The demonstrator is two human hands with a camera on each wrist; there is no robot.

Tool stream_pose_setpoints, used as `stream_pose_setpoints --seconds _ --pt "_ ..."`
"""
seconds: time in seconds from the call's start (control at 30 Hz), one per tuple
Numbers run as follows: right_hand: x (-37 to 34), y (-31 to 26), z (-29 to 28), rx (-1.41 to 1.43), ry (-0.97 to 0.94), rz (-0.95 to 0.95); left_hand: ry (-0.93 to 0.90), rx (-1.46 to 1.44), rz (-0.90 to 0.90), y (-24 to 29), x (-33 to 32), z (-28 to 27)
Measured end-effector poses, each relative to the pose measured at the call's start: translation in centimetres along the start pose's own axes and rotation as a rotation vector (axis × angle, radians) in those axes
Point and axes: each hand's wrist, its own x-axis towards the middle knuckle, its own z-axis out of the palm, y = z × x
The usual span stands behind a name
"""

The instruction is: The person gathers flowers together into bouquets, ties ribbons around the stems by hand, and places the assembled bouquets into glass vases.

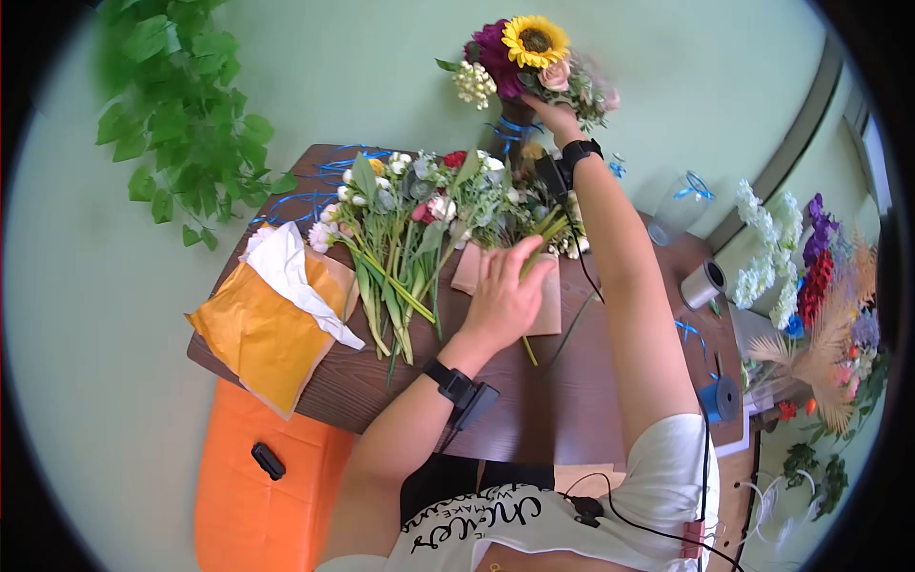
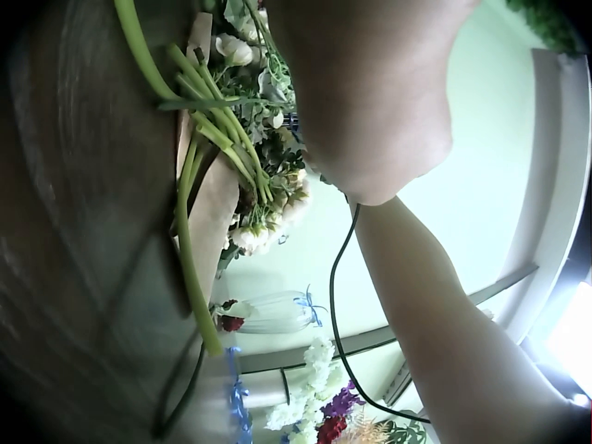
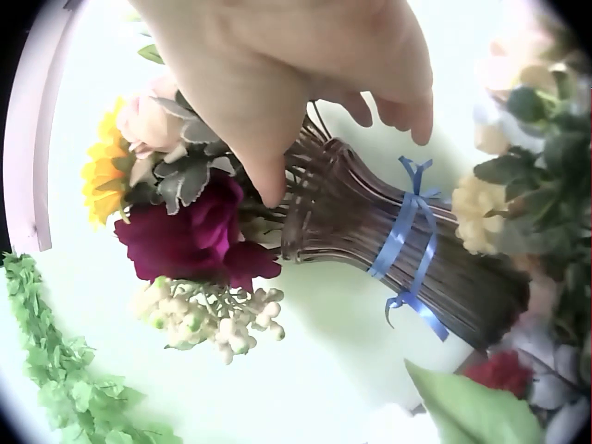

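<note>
A dark ribbed vase (image 3: 370, 217) tied with blue ribbon (image 3: 396, 240) stands at the back of the table. From its mouth rises a bouquet (image 3: 199, 222) with a sunflower (image 1: 535, 40), a dark purple bloom, a pink rose and white berries. My right hand (image 1: 558, 122) grips the bouquet just above the rim, thumb across the near side of its stems. The other fingers reach past the far side, partly hidden. Over the table, my left hand (image 1: 503, 291) has loosely extended fingers. Green stems (image 2: 222, 129) lie beside it on brown paper (image 2: 208, 222).
Loose flowers (image 1: 410, 210) spread across the brown table (image 1: 477, 400). Yellow wrapping paper (image 1: 262, 329) with white tissue (image 1: 295, 272) lies on the left. A clear vase (image 1: 675, 214), a silver ribbon roll (image 1: 703, 284) and a blue spool (image 1: 720, 398) stand along the right side.
</note>
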Motion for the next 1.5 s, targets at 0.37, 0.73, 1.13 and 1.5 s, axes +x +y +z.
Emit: stream_pose_setpoints --seconds 0.37,0.73,1.13,1.5 --pt "-22.4 -5.6 -11.8 0.604 -0.54 0.137 -0.074 0.047 -0.112 -0.5 -0.1 -0.1" --pt "-34.6 3.0 -16.5 0.865 -0.302 0.354 -0.246 0.241 -0.197 -2.4 -1.6 0.5" --pt "-35.0 7.1 -13.8 0.913 -0.227 0.336 -0.404 0.461 -0.282 -2.7 -0.1 2.6" --pt "-37.2 5.8 -12.2 0.689 -0.354 0.242 -0.215 -0.368 -0.407 3.2 0.2 1.4"
